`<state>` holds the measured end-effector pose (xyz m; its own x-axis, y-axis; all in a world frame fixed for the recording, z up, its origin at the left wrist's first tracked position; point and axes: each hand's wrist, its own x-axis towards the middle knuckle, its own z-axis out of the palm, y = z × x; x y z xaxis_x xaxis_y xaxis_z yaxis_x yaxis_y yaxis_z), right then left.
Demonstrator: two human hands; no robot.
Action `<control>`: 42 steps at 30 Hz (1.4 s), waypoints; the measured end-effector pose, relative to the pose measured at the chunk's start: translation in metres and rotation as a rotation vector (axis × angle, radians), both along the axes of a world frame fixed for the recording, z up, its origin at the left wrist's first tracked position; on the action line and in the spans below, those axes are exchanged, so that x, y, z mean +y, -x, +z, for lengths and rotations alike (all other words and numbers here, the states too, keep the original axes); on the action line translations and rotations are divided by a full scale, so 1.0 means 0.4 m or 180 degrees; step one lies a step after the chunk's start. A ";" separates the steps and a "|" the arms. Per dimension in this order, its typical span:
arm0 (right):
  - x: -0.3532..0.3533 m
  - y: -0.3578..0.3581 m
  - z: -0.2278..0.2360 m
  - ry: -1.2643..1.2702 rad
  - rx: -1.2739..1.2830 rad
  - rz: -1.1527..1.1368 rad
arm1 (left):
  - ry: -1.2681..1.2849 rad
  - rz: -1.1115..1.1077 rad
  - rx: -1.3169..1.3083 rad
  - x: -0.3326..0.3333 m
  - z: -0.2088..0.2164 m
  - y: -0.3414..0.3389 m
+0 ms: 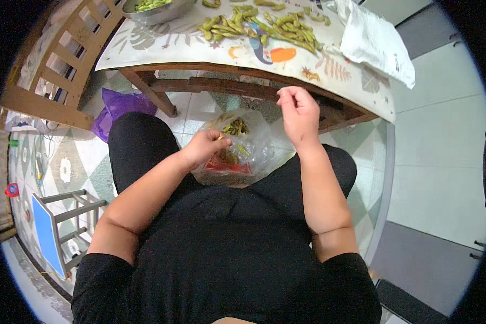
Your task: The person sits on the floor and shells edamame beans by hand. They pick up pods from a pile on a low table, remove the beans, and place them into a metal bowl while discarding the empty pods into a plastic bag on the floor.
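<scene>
Between my knees a clear plastic bag (262, 143) stands open, with green and brownish bean pod shells (235, 127) in it. My left hand (204, 147) is over the bag's left side, its thumb and fingers pinched on a small yellow-green bean pod. Higher and to the right, in front of the table edge, my right hand (299, 112) is closed with the fingertips together; what they hold, if anything, is too small to make out. A loose pile of green bean pods (235, 26) lies on the table, beyond both hands.
The table (162, 51) has a patterned white cover. A metal bowl (162, 13) of green beans stands at its far left, a white plastic package (375, 43) at its right. A purple bag (119, 108), a wooden railing (48, 108) and a blue-topped stool (48, 232) are leftward.
</scene>
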<state>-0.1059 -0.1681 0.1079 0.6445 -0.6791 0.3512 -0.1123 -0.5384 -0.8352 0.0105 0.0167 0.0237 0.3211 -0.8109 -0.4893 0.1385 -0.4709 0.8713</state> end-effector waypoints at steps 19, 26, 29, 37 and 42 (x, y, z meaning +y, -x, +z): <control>-0.294 -0.249 0.138 0.1519 0.2020 -0.0240 | 0.0202 -0.0029 0.0439 0.009 -0.027 -0.026; -0.271 -0.244 0.159 0.2171 0.1480 -0.0333 | 0.0617 0.0510 0.0776 -0.001 -0.008 -0.005; -0.158 -0.197 0.184 0.2291 0.0901 -0.0339 | 0.0833 0.0515 0.0670 0.010 0.009 -0.020; 0.151 -0.020 0.048 -0.3304 0.0972 0.1765 | 0.1878 0.0866 0.1847 0.043 0.104 0.002; 0.180 0.004 -0.042 -0.4152 0.1009 0.1961 | 0.1825 0.0674 0.2263 0.062 0.086 0.001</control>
